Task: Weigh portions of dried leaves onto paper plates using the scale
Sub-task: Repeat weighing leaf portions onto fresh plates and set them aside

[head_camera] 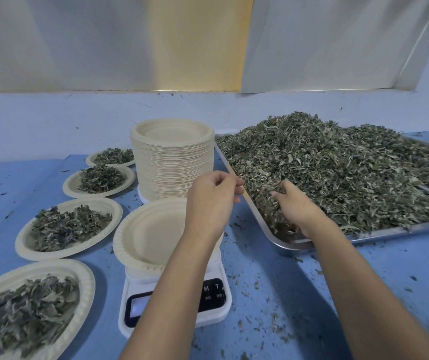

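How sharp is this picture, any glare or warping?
Head view: wide-angle warp bows the tray rim and stretches the near plate; light is soft, shadows faint; the scale display is washed out; the right hand in the leaves looks slightly blurred.

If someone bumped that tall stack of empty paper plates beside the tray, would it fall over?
Probably it would shift or lean rather than scatter: the stack of plates is tall but nests tightly. Being thin paper, it is likely light for its size, so a small push may slide it on the smooth blue table.
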Motion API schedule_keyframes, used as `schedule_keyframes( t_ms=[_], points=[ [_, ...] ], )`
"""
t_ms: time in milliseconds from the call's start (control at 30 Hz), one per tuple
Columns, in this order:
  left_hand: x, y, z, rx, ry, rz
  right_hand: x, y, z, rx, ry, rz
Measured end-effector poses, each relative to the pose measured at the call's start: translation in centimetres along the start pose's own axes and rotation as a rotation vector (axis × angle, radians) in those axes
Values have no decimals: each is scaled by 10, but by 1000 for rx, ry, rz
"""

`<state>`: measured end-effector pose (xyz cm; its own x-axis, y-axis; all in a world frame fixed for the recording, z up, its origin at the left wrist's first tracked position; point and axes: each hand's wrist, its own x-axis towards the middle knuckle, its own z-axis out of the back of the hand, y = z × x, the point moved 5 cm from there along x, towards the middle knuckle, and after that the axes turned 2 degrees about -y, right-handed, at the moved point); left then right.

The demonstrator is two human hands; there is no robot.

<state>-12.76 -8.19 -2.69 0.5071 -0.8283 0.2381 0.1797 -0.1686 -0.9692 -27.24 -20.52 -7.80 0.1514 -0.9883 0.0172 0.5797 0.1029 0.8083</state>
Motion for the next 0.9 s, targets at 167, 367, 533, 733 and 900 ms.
schedule_keyframes(
  t_ms=[167, 367, 533, 733, 900],
  points=[
    [1, 2, 2, -2, -5, 8, 3, -6, 6, 393, -30, -120],
    [5, 1, 10, -8, -49, 13, -6, 12, 12, 776, 35, -141],
    [16, 2, 41, -30, -180, 33, -28, 54, 12, 959, 172, -118],
    [30, 19, 100, -35, -286, 154, -58, 110, -19, 857, 462, 62],
    [30, 33, 117, -213, -261, 313, -74, 134, -59, 555, 638, 191]
  ],
)
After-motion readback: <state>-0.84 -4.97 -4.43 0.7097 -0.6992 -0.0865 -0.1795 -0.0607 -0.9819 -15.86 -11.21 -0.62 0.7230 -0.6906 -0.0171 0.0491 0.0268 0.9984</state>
